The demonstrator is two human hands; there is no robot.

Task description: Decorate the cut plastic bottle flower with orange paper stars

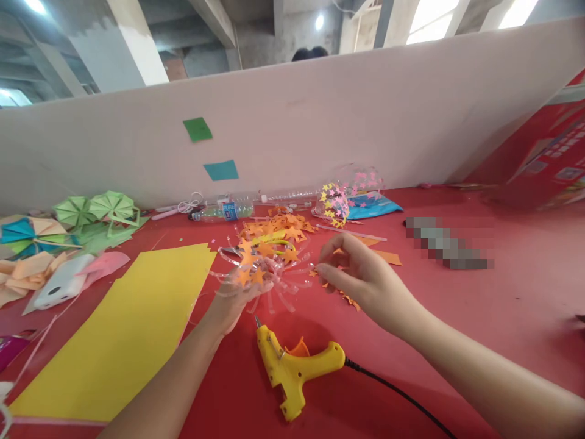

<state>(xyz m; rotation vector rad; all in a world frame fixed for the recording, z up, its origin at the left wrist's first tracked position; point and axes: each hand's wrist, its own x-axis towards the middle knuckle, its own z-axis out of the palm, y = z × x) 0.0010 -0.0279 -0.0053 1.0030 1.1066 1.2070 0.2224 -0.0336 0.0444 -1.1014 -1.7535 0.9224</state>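
My left hand [235, 299] is closed around the base of a clear plastic bottle piece [274, 271], cut into thin strips that splay outward. Orange paper stars [247, 251] sit on some of its strips. On the right, my right hand [361, 280] is curled, thumb and index fingertips close together at the end of one strip. Whatever lies between those fingertips is too small to make out. Below both hands, a yellow hot glue gun [297, 366] lies on the red table [375, 390], its nozzle toward the bottle piece and its black cord running right.
Orange stars [297, 224] are heaped behind my hands. Yellow paper sheets [123, 329] lie left, near green folded paper fans [112, 207]. A clear bottle [212, 211] and a star-covered plastic piece [336, 204] stand along the white partition [292, 134]. A pixelated object [448, 244] lies right.
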